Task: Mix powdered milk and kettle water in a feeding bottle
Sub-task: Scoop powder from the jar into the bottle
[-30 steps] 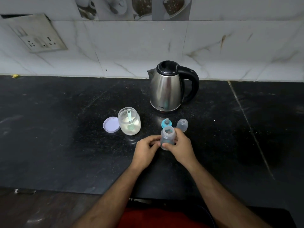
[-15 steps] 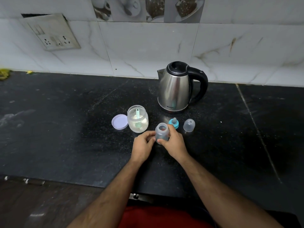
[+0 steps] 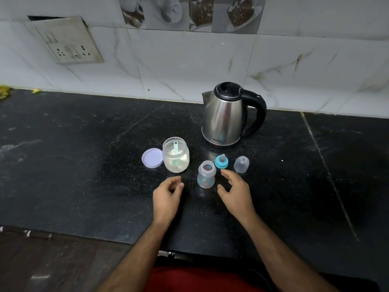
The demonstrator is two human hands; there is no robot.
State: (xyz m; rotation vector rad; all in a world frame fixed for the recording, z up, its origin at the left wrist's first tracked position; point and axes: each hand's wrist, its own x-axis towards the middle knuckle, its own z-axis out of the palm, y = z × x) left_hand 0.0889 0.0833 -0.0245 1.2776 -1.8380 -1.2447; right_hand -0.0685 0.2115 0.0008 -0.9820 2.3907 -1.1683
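Flanking the open feeding bottle (image 3: 206,174), your left hand (image 3: 167,196) and right hand (image 3: 234,191) held nothing, fingers loose | bottle upright between them | powder jar (image 3: 176,154) at 11 o'clock, left hand nearer | kettle (image 3: 226,114) at 12.

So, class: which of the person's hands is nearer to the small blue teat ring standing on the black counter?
Right. The right hand has its fingertips just below the small blue teat ring; the left hand lies farther off, down-left beyond the clear feeding bottle.
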